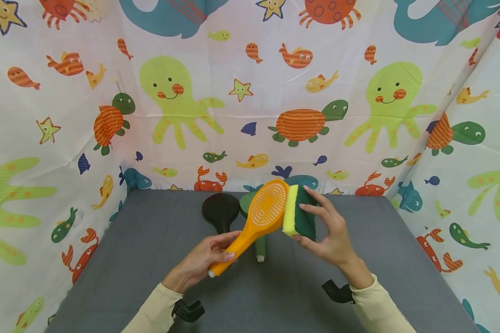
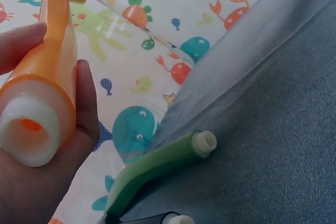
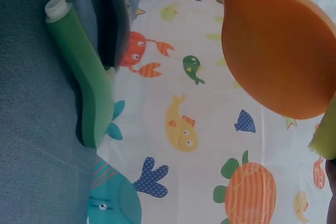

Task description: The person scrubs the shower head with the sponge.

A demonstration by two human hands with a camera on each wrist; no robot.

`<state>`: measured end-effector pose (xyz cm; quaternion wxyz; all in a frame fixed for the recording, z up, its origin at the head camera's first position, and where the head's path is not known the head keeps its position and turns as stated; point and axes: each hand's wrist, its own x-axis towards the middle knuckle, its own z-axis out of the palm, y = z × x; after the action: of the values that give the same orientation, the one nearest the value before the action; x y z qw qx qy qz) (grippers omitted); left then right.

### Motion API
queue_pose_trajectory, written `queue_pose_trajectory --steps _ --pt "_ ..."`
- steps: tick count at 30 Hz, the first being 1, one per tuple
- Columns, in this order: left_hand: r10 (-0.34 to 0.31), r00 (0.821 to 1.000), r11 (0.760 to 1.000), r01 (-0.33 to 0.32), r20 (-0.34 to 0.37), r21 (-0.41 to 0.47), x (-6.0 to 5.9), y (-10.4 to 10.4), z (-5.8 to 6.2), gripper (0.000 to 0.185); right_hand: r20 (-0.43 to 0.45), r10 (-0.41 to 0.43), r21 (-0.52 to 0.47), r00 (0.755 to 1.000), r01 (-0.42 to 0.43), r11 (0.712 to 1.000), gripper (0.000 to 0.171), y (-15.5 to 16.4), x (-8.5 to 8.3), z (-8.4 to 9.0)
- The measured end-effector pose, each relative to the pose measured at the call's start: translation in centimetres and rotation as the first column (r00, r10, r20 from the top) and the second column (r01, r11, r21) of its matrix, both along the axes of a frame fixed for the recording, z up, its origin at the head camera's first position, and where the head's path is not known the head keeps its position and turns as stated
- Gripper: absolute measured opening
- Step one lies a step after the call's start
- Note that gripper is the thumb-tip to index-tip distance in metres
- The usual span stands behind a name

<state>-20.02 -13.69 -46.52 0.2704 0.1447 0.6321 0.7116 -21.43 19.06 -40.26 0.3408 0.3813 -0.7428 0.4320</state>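
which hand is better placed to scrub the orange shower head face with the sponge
Right. The right hand already grips the sponge against the edge of the orange shower head, while the left hand is busy gripping its handle.

Makeshift recording booth — sea-creature curtain around grey table.

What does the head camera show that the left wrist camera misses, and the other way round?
Only the head view shows both hands: the right hand holding the sponge against the orange shower head, and the head's dotted face. Only the left wrist view shows the orange handle's white, hollow end. Both show the left hand gripping the handle, the green shower head lying on the grey table, and the sea-creature cloth.
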Motion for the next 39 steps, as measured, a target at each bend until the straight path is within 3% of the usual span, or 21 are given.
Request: queue_pose_trajectory --steps 7,17,30,35,39 --pt "-0.056 0.998 0.998 0.057 -0.040 0.025 0.0 -0.4 -0.1 0.063 0.067 0.093 -0.065 0.993 -0.089 0.994 0.059 0.7 -0.1 0.6" --pt "-0.118 0.989 0.991 0.123 -0.094 0.046 0.0 -0.8 -0.4 0.062 0.163 0.228 -0.153 0.960 -0.203 0.967 0.052 1.3 -0.1 1.6" --pt "-0.046 0.997 0.998 0.049 -0.069 0.044 0.2 -0.5 -0.3 0.061 0.167 0.126 -0.116 0.978 -0.107 0.987 0.059 0.6 0.4 1.1" --pt "-0.052 0.995 0.996 0.057 -0.085 0.065 0.1 0.0 -0.2 0.061 0.130 0.048 -0.065 0.990 -0.040 0.997 0.060 0.4 0.2 0.3" --pt "-0.062 0.996 0.989 0.070 -0.067 0.128 0.1 0.3 -0.1 0.062 0.092 -0.036 -0.039 0.995 0.040 0.998 0.060 0.1 0.1 -0.3"
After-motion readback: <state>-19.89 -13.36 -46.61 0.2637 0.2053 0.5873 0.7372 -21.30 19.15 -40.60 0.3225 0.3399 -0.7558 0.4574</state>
